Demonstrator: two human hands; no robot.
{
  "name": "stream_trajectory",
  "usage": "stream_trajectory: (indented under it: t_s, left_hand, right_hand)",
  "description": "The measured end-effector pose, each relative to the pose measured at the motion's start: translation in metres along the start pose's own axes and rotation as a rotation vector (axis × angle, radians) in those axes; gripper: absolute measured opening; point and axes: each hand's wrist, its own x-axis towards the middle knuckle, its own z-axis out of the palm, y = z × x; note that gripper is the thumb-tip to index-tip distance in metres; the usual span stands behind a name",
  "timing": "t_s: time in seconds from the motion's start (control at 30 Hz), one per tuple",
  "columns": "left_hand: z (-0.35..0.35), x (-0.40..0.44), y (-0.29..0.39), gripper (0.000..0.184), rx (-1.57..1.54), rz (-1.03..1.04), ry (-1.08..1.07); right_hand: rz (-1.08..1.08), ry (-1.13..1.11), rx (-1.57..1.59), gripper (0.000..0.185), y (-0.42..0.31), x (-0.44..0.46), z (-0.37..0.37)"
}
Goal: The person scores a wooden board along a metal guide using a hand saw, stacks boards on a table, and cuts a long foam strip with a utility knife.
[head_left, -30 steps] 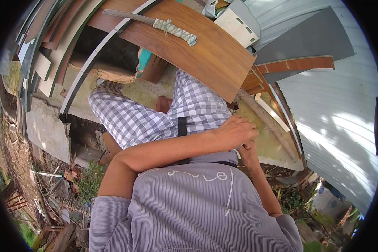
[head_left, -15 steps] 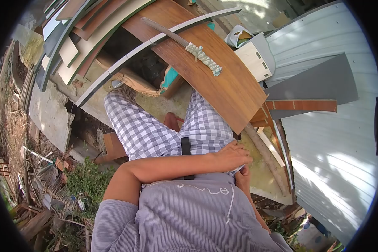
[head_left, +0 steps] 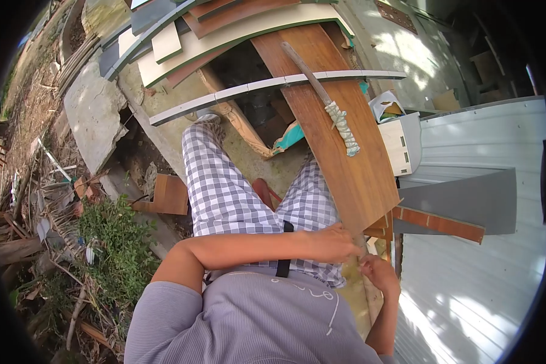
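My left arm reaches across my waist, and my left hand point(head_left: 335, 244) is beside the near end of the brown wooden board point(head_left: 355, 188). Its fingers are curled; anything in them is hidden or too small to name. Close by on the right, my right hand point(head_left: 380, 273) is raised with bent fingers pressed together, and I cannot make out what they hold. A small gap separates the two hands. On the board lies a machete-like tool point(head_left: 306, 70) with a cloth-wrapped handle point(head_left: 343, 128). A long pale strip point(head_left: 242, 90) crosses the board under the tool.
Stacked boards point(head_left: 218, 39) lie at the upper left, near an open cardboard box point(head_left: 239, 124). A corrugated metal sheet point(head_left: 467, 273) and a grey panel point(head_left: 461, 197) are on the right. Leafy plants point(head_left: 115, 242) grow at the left.
My view has turned, shifting the board and strip rightward in the picture. My hands have come apart; the right hand has risen from below the left and moved out to the right.
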Motion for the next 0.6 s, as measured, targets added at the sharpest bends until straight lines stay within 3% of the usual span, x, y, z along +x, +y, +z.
stream_trajectory:
  t_s: [0.03,0.07,0.13,0.17,0.23,0.27,0.37,0.43,0.6]
  left_hand:
    - [-0.01,-0.009,-0.014,0.027,0.016,0.018,0.213]
    - [-0.042,-0.018,-0.016,0.033,0.026,-0.15,0.241]
    - [-0.087,-0.039,-0.043,0.034,0.248,-0.306,0.524]
    - [-0.106,-0.05,-0.058,0.034,0.379,-0.329,0.724]
    - [-0.142,-0.068,-0.079,0.042,0.701,-0.521,0.92]
    - [-0.156,-0.075,-0.087,0.049,0.767,-0.645,0.921]
    - [-0.182,-0.086,-0.115,0.055,0.944,-0.787,0.904]
    - [-0.191,-0.088,-0.132,0.055,0.974,-0.816,0.903]
    - [-0.198,-0.086,-0.159,0.044,0.98,-0.926,0.769]
  right_hand:
    - [-0.075,0.218,0.01,0.028,-0.013,0.011,-0.021]
    - [-0.153,0.437,0.02,0.03,-0.029,0.026,-0.04]
    - [-0.241,0.615,0.294,0.04,-0.069,0.062,-0.069]
    - [-0.307,0.667,0.32,0.045,-0.09,0.083,-0.079]
    - [-0.479,0.813,0.32,0.053,-0.132,0.122,-0.089]
    - [-0.586,0.908,0.291,0.055,-0.151,0.139,-0.091]
    - [-0.618,1.055,0.189,0.058,-0.191,0.188,-0.096]
    - [-0.427,1.105,0.089,0.057,-0.205,0.208,-0.101]
    - [-0.414,0.99,0.093,0.056,-0.206,0.218,-0.112]
